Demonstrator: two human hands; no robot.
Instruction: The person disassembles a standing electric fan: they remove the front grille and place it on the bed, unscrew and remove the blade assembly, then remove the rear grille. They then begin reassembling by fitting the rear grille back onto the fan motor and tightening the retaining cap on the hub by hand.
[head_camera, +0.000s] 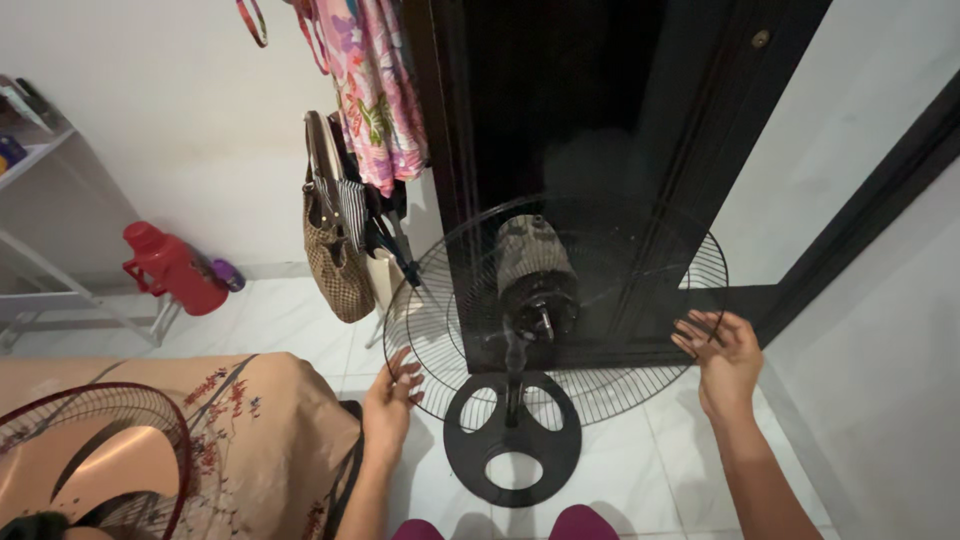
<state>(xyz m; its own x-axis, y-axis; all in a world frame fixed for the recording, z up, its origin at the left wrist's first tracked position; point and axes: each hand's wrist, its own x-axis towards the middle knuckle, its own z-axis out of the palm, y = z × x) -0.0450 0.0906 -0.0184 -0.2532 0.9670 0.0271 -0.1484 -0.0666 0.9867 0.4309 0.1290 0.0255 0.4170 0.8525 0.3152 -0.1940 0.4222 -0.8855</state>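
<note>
L hand (388, 402) and R hand (722, 358) reach fwd, fingers curled on fan guard (430, 330) rim, opposite sides; grip loose, part open.

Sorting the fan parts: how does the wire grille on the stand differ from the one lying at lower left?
The rear grille stands upright on the fan, held at its rim by the left hand and right hand; the loose grille lies flat on patterned fabric, untouched. The rear grille looks dark grey, the loose grille reddish. Both are round wire guards.

A home: hung clothes (375, 90), handbag (335, 250), tiled floor (290, 325).
</note>
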